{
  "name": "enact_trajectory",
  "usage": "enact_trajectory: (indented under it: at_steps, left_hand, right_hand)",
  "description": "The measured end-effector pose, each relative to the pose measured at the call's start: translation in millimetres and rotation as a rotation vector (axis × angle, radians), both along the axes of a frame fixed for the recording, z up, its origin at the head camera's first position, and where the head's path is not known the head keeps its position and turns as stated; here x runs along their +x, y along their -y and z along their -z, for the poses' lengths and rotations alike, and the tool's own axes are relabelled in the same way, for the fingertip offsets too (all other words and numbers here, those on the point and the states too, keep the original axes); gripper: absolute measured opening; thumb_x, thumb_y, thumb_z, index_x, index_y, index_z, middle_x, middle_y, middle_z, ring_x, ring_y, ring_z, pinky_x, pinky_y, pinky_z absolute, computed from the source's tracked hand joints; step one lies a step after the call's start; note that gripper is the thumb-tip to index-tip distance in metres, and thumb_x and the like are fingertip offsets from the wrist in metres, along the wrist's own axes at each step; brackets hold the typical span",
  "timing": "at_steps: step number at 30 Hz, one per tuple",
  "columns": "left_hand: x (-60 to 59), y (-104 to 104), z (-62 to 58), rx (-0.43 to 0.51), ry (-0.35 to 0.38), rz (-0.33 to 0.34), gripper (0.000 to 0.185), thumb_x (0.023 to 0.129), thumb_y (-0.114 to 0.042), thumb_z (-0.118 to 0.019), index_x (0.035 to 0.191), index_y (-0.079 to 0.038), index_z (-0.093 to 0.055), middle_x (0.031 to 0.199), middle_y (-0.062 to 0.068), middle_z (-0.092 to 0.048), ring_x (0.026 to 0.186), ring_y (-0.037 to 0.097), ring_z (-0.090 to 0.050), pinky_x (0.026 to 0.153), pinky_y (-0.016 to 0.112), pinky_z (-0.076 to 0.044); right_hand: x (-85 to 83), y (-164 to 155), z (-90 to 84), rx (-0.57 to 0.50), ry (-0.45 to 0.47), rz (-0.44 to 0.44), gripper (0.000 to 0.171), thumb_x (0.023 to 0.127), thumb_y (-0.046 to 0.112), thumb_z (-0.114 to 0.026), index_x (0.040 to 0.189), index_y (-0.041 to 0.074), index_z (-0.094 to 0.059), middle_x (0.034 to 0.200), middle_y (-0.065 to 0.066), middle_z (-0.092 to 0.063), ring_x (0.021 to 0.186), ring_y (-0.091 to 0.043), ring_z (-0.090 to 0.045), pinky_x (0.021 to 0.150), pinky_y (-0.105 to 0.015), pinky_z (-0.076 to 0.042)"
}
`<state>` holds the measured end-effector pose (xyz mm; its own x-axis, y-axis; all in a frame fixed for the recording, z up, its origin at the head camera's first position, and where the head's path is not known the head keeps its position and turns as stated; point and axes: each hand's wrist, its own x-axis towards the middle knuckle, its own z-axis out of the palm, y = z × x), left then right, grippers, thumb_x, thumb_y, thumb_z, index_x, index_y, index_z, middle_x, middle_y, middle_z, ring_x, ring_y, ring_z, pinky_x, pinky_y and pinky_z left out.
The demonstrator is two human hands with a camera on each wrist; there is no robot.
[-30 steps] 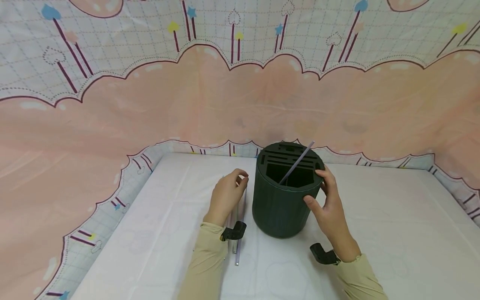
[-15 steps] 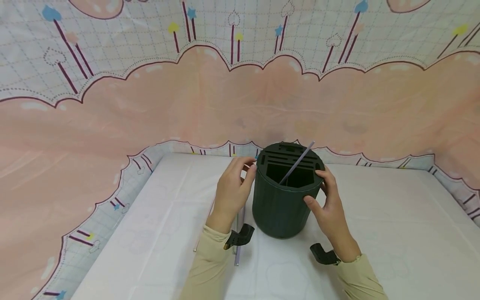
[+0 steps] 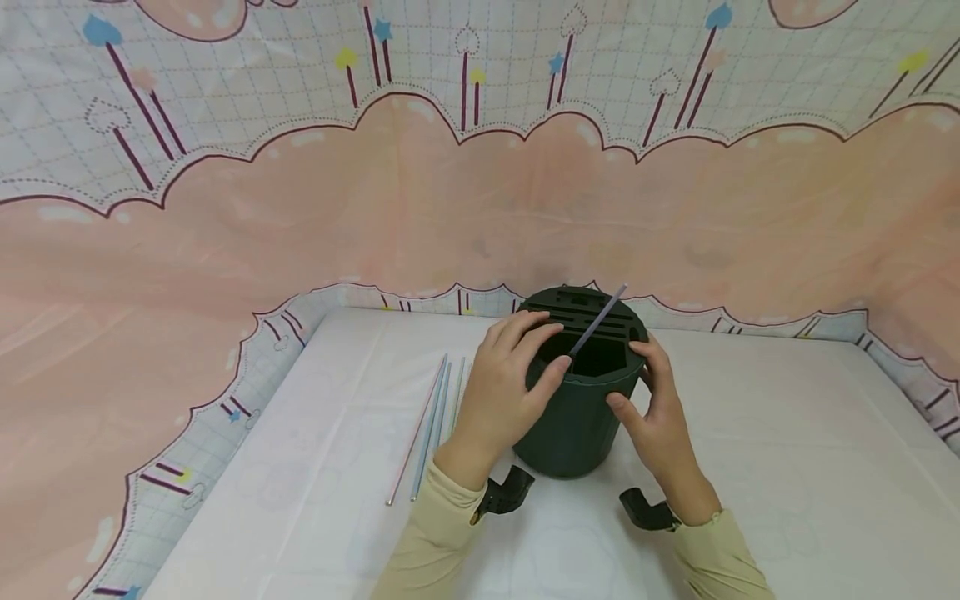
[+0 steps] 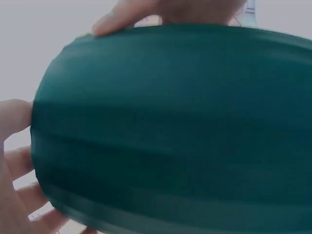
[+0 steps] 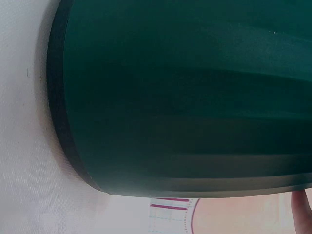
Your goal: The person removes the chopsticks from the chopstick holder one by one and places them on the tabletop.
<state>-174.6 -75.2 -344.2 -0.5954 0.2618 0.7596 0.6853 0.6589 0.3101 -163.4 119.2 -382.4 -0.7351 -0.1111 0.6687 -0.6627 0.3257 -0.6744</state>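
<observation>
A dark green round knife holder (image 3: pixel 573 425) with slots and a wide opening in its top stands upright on the white table. A thin purple stick (image 3: pixel 600 317) leans out of the opening. My right hand (image 3: pixel 660 417) grips the holder's right side at the rim, thumb in front and fingers curled round behind. Over the left of the opening lies my left hand (image 3: pixel 498 392), fingers and thumb spread and bent loosely, thumb tip by the stick's lower part. In the left wrist view the holder's wall (image 4: pixel 170 122) fills most of the picture, with the right thumb (image 4: pixel 122 17) against it.
Several thin sticks (image 3: pixel 427 433), pink, blue and green, lie on the table (image 3: pixel 315 483) left of the holder, partly behind the left forearm. A patterned peach and white cloth (image 3: pixel 450 200) hangs behind and at the left side.
My left hand has moved from beside the sticks, right and over the holder's opening, uncovering the pink and blue sticks. The right hand and the holder have stayed put.
</observation>
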Motion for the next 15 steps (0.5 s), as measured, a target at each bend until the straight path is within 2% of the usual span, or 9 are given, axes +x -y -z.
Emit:
enact_trajectory:
  at_steps: [4,10,15]
  left_hand:
    - [4.2,-6,-0.3,-0.076,0.005,-0.008,0.043,0.089,-0.043,-0.047,0.122,-0.016,-0.055,0.129,0.002,-0.046,0.123,0.019,-0.034,0.100,0.040,-0.025]
    - [10.7,-15,0.6,-0.194,0.040,-0.062,0.047,0.090,-0.050,-0.039,0.124,-0.021,-0.053,0.134,0.000,-0.041,0.127,0.021,-0.027,0.099,0.051,-0.022]
    - [15.2,-20,-1.1,-0.222,0.053,-0.091,0.046,0.090,-0.050,-0.038,0.123,-0.022,-0.054,0.134,-0.002,-0.041,0.129,0.021,-0.025,0.098,0.055,-0.022]
  right_hand:
    - [-0.2,0,0.3,0.001,0.000,0.000,0.057,0.086,0.021,-0.060,0.131,0.001,-0.030,0.144,-0.013,-0.020,0.131,-0.019,-0.020,0.098,-0.058,-0.019]
    - [-0.8,0,1.2,0.006,-0.018,-0.002,0.058,0.086,0.026,-0.059,0.130,0.000,-0.030,0.143,-0.014,-0.021,0.130,-0.018,-0.021,0.096,-0.060,-0.020]
    - [-0.7,0,0.8,0.007,-0.035,-0.002,0.058,0.087,0.026,-0.059,0.129,-0.001,-0.030,0.143,-0.016,-0.021,0.130,-0.016,-0.021,0.095,-0.061,-0.020]
